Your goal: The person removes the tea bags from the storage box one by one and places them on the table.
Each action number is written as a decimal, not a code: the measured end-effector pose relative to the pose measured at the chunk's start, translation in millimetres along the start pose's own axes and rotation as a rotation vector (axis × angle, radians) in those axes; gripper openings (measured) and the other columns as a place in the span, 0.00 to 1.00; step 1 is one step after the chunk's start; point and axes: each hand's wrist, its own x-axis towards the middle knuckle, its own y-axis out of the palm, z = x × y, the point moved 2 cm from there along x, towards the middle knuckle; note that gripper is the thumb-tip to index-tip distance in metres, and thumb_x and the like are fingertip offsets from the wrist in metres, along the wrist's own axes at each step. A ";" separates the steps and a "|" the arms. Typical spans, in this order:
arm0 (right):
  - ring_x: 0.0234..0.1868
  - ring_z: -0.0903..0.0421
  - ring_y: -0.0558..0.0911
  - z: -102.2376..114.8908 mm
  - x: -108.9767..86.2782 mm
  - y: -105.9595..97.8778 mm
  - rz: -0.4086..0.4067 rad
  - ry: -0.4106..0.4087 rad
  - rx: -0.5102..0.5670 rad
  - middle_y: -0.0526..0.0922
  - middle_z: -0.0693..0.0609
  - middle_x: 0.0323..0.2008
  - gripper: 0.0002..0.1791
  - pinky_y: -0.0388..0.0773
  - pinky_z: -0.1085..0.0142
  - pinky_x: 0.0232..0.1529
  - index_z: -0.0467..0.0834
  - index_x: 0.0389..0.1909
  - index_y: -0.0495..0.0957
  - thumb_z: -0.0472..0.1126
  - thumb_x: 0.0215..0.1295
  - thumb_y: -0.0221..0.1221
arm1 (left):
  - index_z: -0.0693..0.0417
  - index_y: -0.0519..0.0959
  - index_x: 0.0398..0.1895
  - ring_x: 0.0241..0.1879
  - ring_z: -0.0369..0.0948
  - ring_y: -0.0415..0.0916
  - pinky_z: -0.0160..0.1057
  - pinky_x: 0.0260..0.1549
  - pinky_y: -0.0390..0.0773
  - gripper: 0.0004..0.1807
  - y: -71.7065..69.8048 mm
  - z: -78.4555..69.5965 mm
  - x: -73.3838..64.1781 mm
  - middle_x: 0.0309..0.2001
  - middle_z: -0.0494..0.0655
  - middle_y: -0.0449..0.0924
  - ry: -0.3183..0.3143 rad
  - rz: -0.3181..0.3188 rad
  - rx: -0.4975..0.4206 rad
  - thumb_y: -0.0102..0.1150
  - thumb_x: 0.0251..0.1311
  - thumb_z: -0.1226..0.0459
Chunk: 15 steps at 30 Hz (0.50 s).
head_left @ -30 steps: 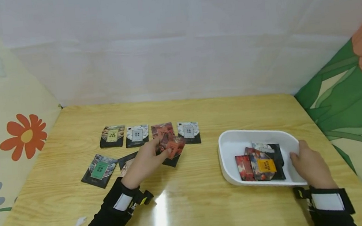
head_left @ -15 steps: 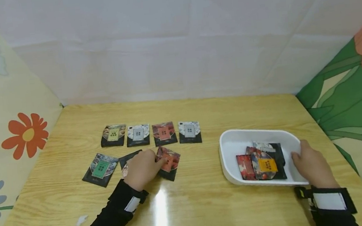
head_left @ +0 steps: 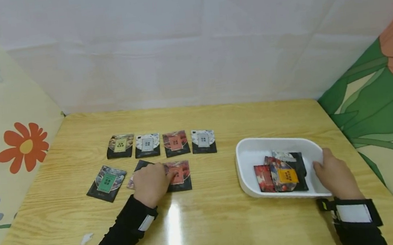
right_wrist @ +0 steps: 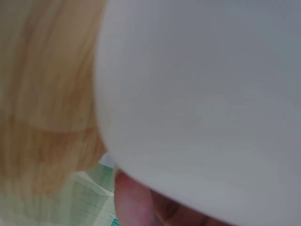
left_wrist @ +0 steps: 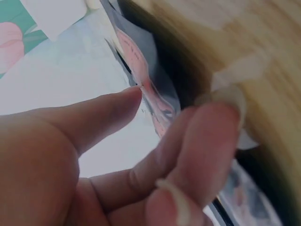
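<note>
My left hand (head_left: pixel 151 184) is at the left edge of a red-and-black food sachet (head_left: pixel 183 175) in the front row, its thumb on the sachet and its other fingers curled. In the left wrist view the thumb tip touches that sachet (left_wrist: pixel 136 59), seen nearly edge-on. Partly hidden by this hand is a dark sachet (head_left: pixel 142 165). My right hand (head_left: pixel 339 177) grips the right rim of a white plastic basin (head_left: pixel 252 143); its thumb is inside. The right wrist view shows mostly the basin's wall (right_wrist: pixel 197 108), with fingers (right_wrist: pixel 134 200) below it.
Behind stand in a row a yellow-label sachet (head_left: pixel 120 146), a white one (head_left: pixel 147 145), a red one (head_left: pixel 176 143) and another white one (head_left: pixel 203 141). A green-label sachet (head_left: pixel 107 183) lies tilted at front left. Several sachets (head_left: pixel 284 175) overlap inside the basin.
My left hand has brought the red sachet down to the front row and turned it from slanted to straight. The right hand keeps holding the basin in the same place.
</note>
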 end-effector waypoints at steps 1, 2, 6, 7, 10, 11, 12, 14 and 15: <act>0.42 0.26 0.77 0.1 -0.1 0.3 0.002 0.002 0.001 0.69 0.16 0.46 0.30 0.74 0.45 0.32 0.18 0.60 0.54 0.36 0.68 0.47 | 0.48 0.58 0.07 0.08 0.41 0.60 0.36 0.12 0.50 0.32 -1.0 0.0 -0.1 0.07 0.41 0.52 0.001 -0.005 -0.002 0.57 0.60 0.43; 0.42 0.26 0.77 0.2 -0.2 0.6 0.004 0.006 0.002 0.69 0.16 0.46 0.29 0.74 0.45 0.32 0.18 0.60 0.54 0.36 0.68 0.47 | 0.48 0.57 0.06 0.08 0.41 0.60 0.36 0.12 0.50 0.32 -2.2 0.0 -0.4 0.07 0.41 0.51 0.003 -0.011 -0.006 0.57 0.60 0.43; 0.43 0.27 0.77 1.3 -1.0 1.9 0.016 0.020 0.006 0.69 0.17 0.47 0.30 0.74 0.45 0.33 0.18 0.61 0.53 0.36 0.68 0.47 | 0.48 0.57 0.06 0.08 0.40 0.59 0.36 0.12 0.49 0.33 -9.2 -1.5 -2.4 0.07 0.39 0.49 0.013 -0.046 -0.050 0.57 0.60 0.44; 0.43 0.27 0.77 1.7 -1.3 2.0 0.019 0.021 0.007 0.68 0.17 0.47 0.30 0.74 0.45 0.33 0.18 0.61 0.53 0.36 0.68 0.47 | 0.48 0.57 0.06 0.08 0.40 0.58 0.36 0.12 0.48 0.32 -11.2 -3.2 -2.8 0.08 0.39 0.48 0.029 -0.050 -0.074 0.57 0.61 0.45; 0.43 0.27 0.77 2.8 -1.6 1.1 0.012 0.011 -0.001 0.68 0.16 0.47 0.29 0.74 0.45 0.33 0.18 0.61 0.54 0.36 0.68 0.47 | 0.47 0.64 0.11 0.10 0.37 0.57 0.35 0.14 0.49 0.25 -15.9 -15.5 -4.8 0.10 0.39 0.54 0.135 -0.050 -0.174 0.56 0.64 0.49; 0.43 0.27 0.77 3.0 -1.7 0.5 0.009 0.008 -0.004 0.69 0.16 0.46 0.29 0.74 0.45 0.33 0.18 0.60 0.54 0.36 0.68 0.47 | 0.47 0.69 0.13 0.12 0.36 0.58 0.34 0.14 0.51 0.22 -17.0 -22.0 -5.5 0.12 0.38 0.58 0.184 -0.044 -0.214 0.56 0.64 0.51; 0.42 0.27 0.77 3.2 -1.7 -0.1 0.004 0.003 -0.006 0.69 0.16 0.46 0.29 0.74 0.45 0.33 0.18 0.60 0.54 0.36 0.68 0.47 | 0.47 0.73 0.17 0.14 0.35 0.60 0.33 0.15 0.54 0.19 -18.0 -29.6 -5.9 0.14 0.37 0.62 0.239 -0.034 -0.252 0.55 0.65 0.52; 0.42 0.27 0.77 3.3 -1.5 -1.0 -0.002 0.000 -0.006 0.69 0.16 0.45 0.28 0.74 0.45 0.32 0.18 0.60 0.54 0.35 0.67 0.48 | 0.46 0.79 0.25 0.18 0.32 0.65 0.30 0.19 0.60 0.13 -17.8 -47.3 -6.3 0.19 0.36 0.70 0.369 -0.013 -0.321 0.55 0.65 0.54; 0.41 0.27 0.77 3.2 -1.5 -1.2 -0.001 0.002 -0.004 0.69 0.17 0.45 0.28 0.74 0.45 0.32 0.18 0.60 0.54 0.35 0.68 0.48 | 0.46 0.81 0.28 0.21 0.30 0.67 0.28 0.21 0.63 0.11 -17.0 -56.9 -6.3 0.21 0.35 0.73 0.426 0.005 -0.352 0.56 0.65 0.54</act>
